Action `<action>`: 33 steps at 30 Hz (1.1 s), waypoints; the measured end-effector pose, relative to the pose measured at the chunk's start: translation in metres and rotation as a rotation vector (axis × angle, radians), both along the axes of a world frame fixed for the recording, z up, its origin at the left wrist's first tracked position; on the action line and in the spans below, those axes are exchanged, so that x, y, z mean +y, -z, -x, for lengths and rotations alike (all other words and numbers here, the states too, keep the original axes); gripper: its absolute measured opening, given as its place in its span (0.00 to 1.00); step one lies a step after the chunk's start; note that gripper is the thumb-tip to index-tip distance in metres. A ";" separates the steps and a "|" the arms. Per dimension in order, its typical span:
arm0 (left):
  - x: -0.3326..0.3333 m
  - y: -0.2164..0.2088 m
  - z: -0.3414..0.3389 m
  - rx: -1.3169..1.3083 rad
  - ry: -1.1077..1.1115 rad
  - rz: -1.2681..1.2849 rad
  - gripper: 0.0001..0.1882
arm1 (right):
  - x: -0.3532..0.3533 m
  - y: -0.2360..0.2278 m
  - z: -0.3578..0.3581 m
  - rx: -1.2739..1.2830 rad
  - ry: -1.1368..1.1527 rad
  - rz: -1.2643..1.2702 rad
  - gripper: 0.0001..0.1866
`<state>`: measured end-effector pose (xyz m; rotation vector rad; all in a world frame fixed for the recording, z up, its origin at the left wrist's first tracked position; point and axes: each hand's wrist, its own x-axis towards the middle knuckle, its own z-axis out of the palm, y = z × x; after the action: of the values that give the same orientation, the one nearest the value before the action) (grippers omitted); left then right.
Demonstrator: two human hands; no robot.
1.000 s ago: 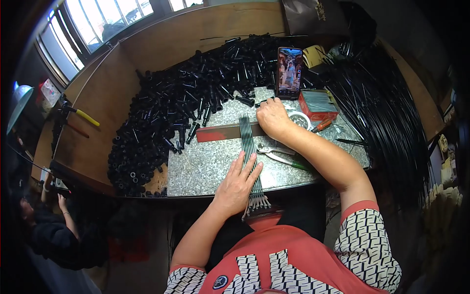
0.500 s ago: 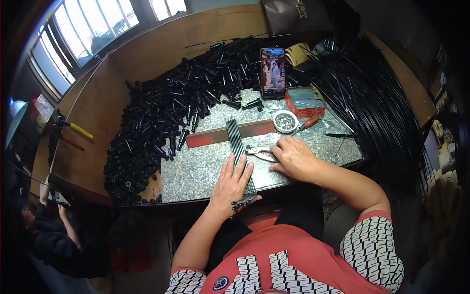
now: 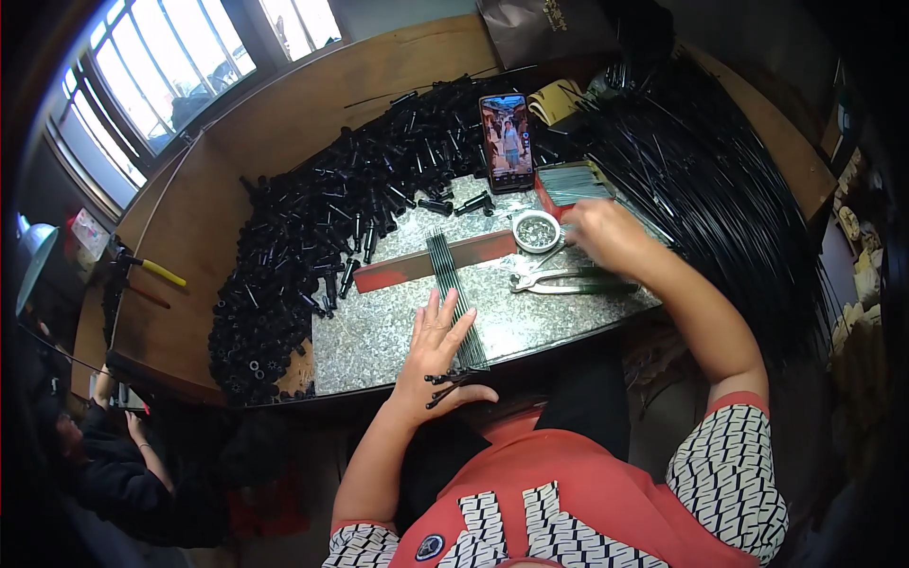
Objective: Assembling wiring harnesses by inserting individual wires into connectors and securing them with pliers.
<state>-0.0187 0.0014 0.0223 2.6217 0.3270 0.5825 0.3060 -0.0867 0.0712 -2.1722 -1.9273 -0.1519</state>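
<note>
My left hand (image 3: 437, 346) lies open, fingers spread and thumb stretched out, over a row of thin dark rods (image 3: 441, 260). Black knobs (image 3: 445, 377) on the rods' near ends stick out by the palm. The rods cross a red-and-dark strip (image 3: 393, 269) on the speckled slab (image 3: 365, 346). My right hand (image 3: 611, 234), fingers curled, is just right of a white bowl of small metal parts (image 3: 537, 232) and in front of a red box (image 3: 551, 194). What its fingers close on is hidden. Metal end-cutting pliers (image 3: 554, 282) lie on the slab, apart from both hands.
A phone (image 3: 508, 142) stands behind the bowl. Black tubular parts (image 3: 322, 204) are heaped along the back and left. Long black rods (image 3: 720, 170) lie in a mass at right. Yellow-handled pliers (image 3: 163, 273) hang at left, near another person (image 3: 114, 464).
My right hand has let go of the end-cutting pliers and moved away to the far right, beside the bowl. My left hand stays on the rods, its thumb now stretched outward.
</note>
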 end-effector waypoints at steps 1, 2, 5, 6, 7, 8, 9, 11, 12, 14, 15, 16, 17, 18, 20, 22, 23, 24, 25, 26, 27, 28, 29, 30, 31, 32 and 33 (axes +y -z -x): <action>-0.001 -0.012 0.000 -0.107 0.055 0.041 0.54 | 0.008 0.002 -0.016 -0.076 0.049 -0.059 0.10; -0.001 -0.023 0.000 -0.106 0.056 0.039 0.54 | 0.017 0.004 -0.032 -0.152 0.097 -0.120 0.09; -0.008 -0.048 0.004 -0.277 0.304 0.649 0.38 | 0.044 0.011 -0.067 -0.136 0.268 -0.022 0.06; -0.012 -0.054 0.005 -0.277 0.300 0.646 0.38 | 0.051 0.018 -0.075 -0.135 0.264 -0.024 0.06; -0.016 -0.060 0.006 -0.302 0.311 0.715 0.35 | 0.057 0.022 -0.079 -0.153 0.264 -0.002 0.06; -0.020 -0.065 0.007 -0.327 0.323 0.784 0.32 | 0.060 0.026 -0.083 -0.172 0.265 0.021 0.08; -0.022 -0.069 0.005 -0.401 0.332 0.711 0.25 | 0.062 0.024 -0.079 -0.172 0.259 0.022 0.08; -0.023 -0.071 0.004 -0.427 0.302 0.669 0.22 | 0.064 0.019 -0.071 -0.251 0.229 0.030 0.09; -0.024 -0.072 0.004 -0.449 0.281 0.626 0.20 | 0.065 0.019 -0.070 -0.251 0.229 0.030 0.09; -0.026 -0.075 0.003 -0.471 0.266 0.587 0.18 | 0.066 0.021 -0.070 -0.286 0.216 -0.004 0.09; -0.027 -0.076 0.001 -0.493 0.251 0.547 0.16 | 0.066 0.022 -0.072 -0.288 0.218 -0.003 0.09; -0.028 -0.076 0.000 -0.494 0.254 0.549 0.16 | 0.065 0.024 -0.073 -0.283 0.230 -0.003 0.09; -0.030 -0.076 -0.002 -0.523 0.231 0.556 0.15 | 0.064 0.025 -0.075 -0.278 0.243 -0.004 0.09; -0.031 -0.077 -0.002 -0.552 0.203 0.563 0.14 | 0.062 0.025 -0.074 -0.280 0.241 -0.002 0.09; -0.037 -0.081 -0.005 -0.608 0.182 0.589 0.14 | 0.054 0.026 -0.071 -0.342 0.183 -0.250 0.08; -0.039 -0.085 -0.005 -0.661 0.155 0.613 0.13 | 0.047 0.018 -0.057 -0.294 0.165 -0.286 0.07; -0.037 -0.087 -0.004 -0.668 0.180 0.549 0.12 | 0.042 0.011 -0.047 -0.245 0.150 -0.324 0.06; -0.035 -0.088 -0.002 -0.675 0.200 0.485 0.12 | 0.038 -0.001 -0.028 -0.245 0.143 -0.322 0.06; -0.033 -0.089 -0.001 -0.677 0.191 0.488 0.12 | 0.032 -0.016 -0.001 -0.091 0.067 -0.314 0.05; -0.031 -0.090 0.000 -0.654 0.177 0.440 0.11 | 0.025 -0.027 0.022 0.061 -0.005 -0.305 0.05; -0.031 -0.092 -0.001 -0.631 0.166 0.393 0.10 | 0.018 -0.029 0.038 0.117 -0.124 -0.355 0.06; -0.032 -0.094 -0.001 -0.632 0.169 0.400 0.10 | 0.009 -0.031 0.053 0.172 -0.240 -0.404 0.07; -0.032 -0.095 0.000 -0.616 0.139 0.393 0.10 | 0.002 -0.036 0.073 0.191 -0.350 -0.471 0.08; -0.031 -0.097 0.000 -0.602 0.122 0.390 0.09 | -0.011 -0.045 0.092 0.203 -0.451 -0.538 0.10; -0.030 -0.096 0.001 -0.604 0.116 0.393 0.09 | -0.023 -0.053 0.106 0.198 -0.520 -0.557 0.12; -0.031 -0.098 0.003 -0.614 0.118 0.341 0.09 | -0.034 -0.061 0.117 0.198 -0.598 -0.585 0.14; -0.029 -0.097 0.004 -0.623 0.129 0.301 0.09 | -0.040 -0.067 0.125 0.197 -0.651 -0.592 0.16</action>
<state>-0.0227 -0.0276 0.1192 2.0306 0.0404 1.1553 0.1812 -0.1269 0.1380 -1.0959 -2.0270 -0.3242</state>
